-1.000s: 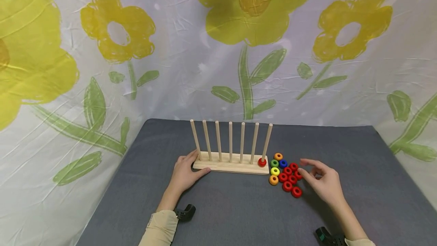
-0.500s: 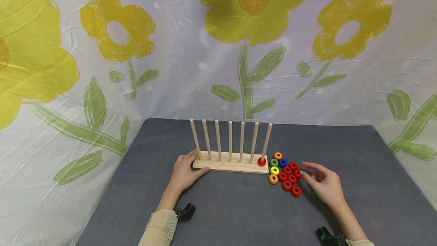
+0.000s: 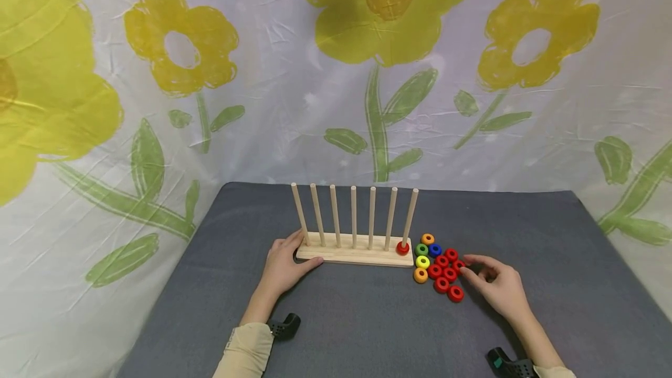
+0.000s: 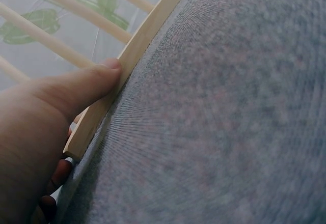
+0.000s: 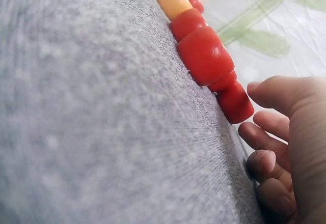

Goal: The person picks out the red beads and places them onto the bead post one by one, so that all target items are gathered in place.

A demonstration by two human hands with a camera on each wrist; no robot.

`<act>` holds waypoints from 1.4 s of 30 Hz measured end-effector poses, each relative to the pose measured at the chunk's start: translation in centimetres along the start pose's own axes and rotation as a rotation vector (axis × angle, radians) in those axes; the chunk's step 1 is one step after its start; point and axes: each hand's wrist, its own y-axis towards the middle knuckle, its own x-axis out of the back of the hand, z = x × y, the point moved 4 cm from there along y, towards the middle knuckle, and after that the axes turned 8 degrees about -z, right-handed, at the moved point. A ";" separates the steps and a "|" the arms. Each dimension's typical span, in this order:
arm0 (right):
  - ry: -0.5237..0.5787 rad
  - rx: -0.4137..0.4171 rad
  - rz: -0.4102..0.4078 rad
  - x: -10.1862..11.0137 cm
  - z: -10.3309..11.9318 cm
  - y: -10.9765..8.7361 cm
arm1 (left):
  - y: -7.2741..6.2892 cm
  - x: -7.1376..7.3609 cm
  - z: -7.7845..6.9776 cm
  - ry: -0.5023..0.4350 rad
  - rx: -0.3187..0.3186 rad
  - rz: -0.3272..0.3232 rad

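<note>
A wooden peg rack [image 3: 336,254] with several upright pegs stands on the table, one red ring [image 3: 402,248] at the foot of its rightmost peg. My left hand [image 3: 284,264] grips the rack's left end, thumb along the front edge of the base [image 4: 133,56] and fingers behind. Beyond the rack's right end lies a cluster of small wooden rings, with several red ones on its right side. My right hand [image 3: 499,286] is at the rightmost red ring [image 3: 458,266], thumb and index finger parted right at its edge. In the right wrist view the thumb tip hovers beside a red ring [image 5: 235,103].
Between the rack and the red rings lie a green ring [image 3: 422,251], a blue ring [image 3: 434,249], a yellow ring [image 3: 422,262] and two orange rings, one at the back [image 3: 427,240] and one in front [image 3: 420,275]. A flower-patterned sheet [image 3: 273,133] hangs behind the dark cloth-covered table [image 3: 357,325].
My right hand has come down slightly toward the rightmost red ring, its index finger and thumb drawing closer together. The left hand keeps its hold on the peg rack.
</note>
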 end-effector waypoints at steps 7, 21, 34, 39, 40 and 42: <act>-0.028 0.048 0.000 -0.1 0.2 -0.2 | 0.0 0.0 0.0 -0.004 0.003 -0.003; -0.074 0.046 0.011 -0.2 0.1 -0.1 | 0.1 -0.1 0.2 0.008 -0.009 -0.011; -0.074 0.075 0.002 -0.2 0.1 -0.1 | 0.0 0.0 -0.1 -0.002 -0.010 -0.014; -0.057 0.085 -0.003 -0.1 0.2 -0.2 | 0.0 0.0 0.0 -0.003 -0.010 -0.010; -0.052 0.087 -0.005 -0.1 0.2 -0.2 | 0.0 -0.1 0.0 -0.001 -0.009 -0.011; -0.045 0.089 -0.009 -0.1 0.2 -0.3 | 0.0 -0.1 0.0 -0.001 -0.007 -0.010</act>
